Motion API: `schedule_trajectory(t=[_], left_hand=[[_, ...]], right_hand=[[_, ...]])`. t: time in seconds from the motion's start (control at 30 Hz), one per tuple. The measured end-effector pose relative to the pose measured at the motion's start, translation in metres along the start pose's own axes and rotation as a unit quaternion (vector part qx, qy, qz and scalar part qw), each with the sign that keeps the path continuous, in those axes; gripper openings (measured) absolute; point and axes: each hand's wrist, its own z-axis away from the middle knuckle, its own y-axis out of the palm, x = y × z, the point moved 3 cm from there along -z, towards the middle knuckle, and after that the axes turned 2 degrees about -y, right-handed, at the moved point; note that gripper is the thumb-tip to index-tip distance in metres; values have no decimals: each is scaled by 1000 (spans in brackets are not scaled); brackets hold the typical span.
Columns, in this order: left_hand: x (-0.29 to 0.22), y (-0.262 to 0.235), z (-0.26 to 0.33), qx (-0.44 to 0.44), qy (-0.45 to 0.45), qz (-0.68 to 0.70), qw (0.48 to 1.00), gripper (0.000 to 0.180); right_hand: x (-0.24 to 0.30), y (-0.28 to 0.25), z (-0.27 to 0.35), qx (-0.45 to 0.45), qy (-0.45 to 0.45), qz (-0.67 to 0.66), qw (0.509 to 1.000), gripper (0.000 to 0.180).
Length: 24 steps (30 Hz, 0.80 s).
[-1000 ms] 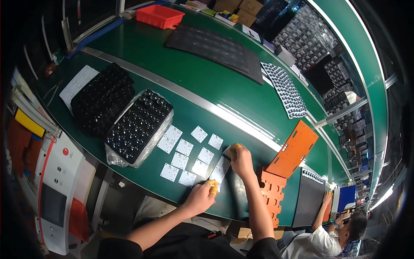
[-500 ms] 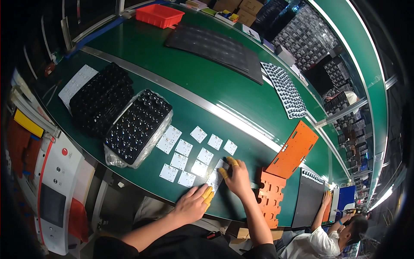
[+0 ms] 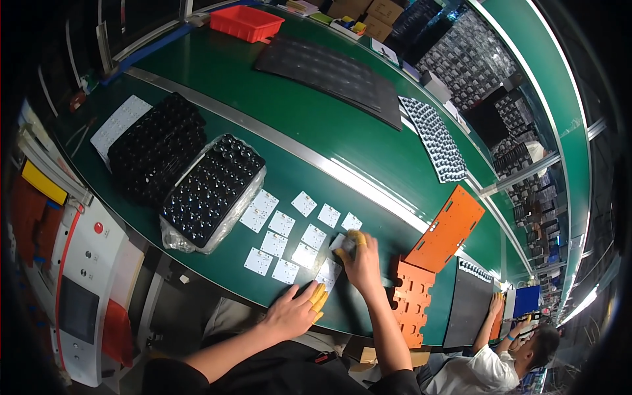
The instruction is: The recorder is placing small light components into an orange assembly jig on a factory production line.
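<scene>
Small white circuit boards (image 3: 282, 224) lie in loose rows on the green bench in front of me. My left hand (image 3: 297, 312) rests at the near edge, its fingers stretched out with yellow covers on some of them. Those fingertips touch or nearly touch the nearest white board (image 3: 328, 272). Over the right end of the rows, my right hand (image 3: 363, 264) has its yellow-covered thumb and forefinger curled around a small greyish thing (image 3: 349, 245), too blurred to name. Beside that pinch, another white board (image 3: 338, 241) is partly covered by the fingers.
Left of the boards sits a black tray of shiny round parts (image 3: 212, 191) in clear wrap, beside stacked black trays (image 3: 157, 148). Orange slotted plates (image 3: 446, 230) stand to the right. A metal strip (image 3: 309, 162) crosses the bench. A co-worker (image 3: 484, 368) sits at far right.
My right hand has shifted slightly away from me, up off the nearest board, which now shows more. A greyish thing is now visible between its fingers. My left hand has barely moved.
</scene>
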Motion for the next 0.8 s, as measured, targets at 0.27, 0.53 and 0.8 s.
schedule_trajectory(t=[0.27,0.53,0.8], left_hand=[[1,-2,0,31,8,2,999,30],[0,0,1,4,-4,14,1000,27],[-2,-1,0,8,-23,-42,999,35]], right_hand=[[23,-6,39,126,83,-73,986,32],[26,4,44,160,151,-139,966,25],[40,-12,22,44,44,-23,998,28]])
